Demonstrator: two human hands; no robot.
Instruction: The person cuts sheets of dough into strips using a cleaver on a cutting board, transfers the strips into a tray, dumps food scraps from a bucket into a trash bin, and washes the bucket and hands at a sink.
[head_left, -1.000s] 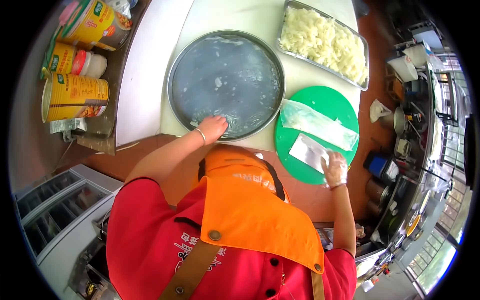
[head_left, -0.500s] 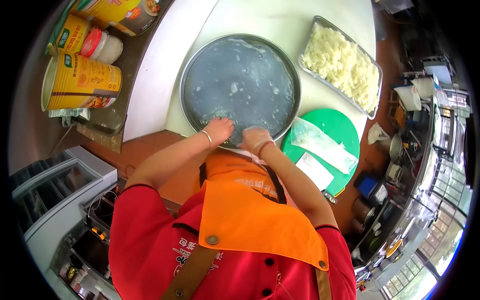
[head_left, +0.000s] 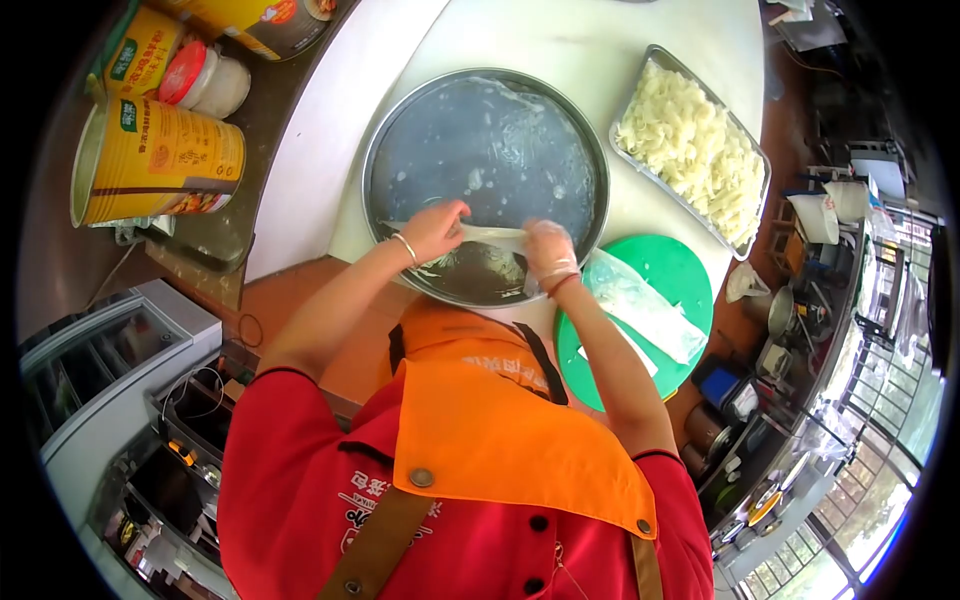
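Observation:
A round metal pan (head_left: 604, 190) sits on the counter in front of me, lined with a thin, translucent jelly-like sheet (head_left: 470, 140) dotted with bubbles. Its near edge is lifted and folded into a pale strip stretched between my hands. My left hand (head_left: 437, 230), bare with a bracelet at the wrist, pinches the left part of that strip. On the right, my right hand (head_left: 550, 250) wears a clear plastic glove and is closed on the other end. Shiny, wet pan bottom shows below the lifted edge.
A metal tray (head_left: 625, 155) of pale cut strips lies at the right. Near it, a green round board (head_left: 665, 265) carries a clear plastic bag (head_left: 645, 310). Yellow cans (head_left: 165, 160) and a red-lidded jar (head_left: 215, 85) stand on a shelf at left.
Both hands have come up from the pan's near rim and moved slightly apart. The sheet's near edge has been peeled away from the pan bottom, baring metal.

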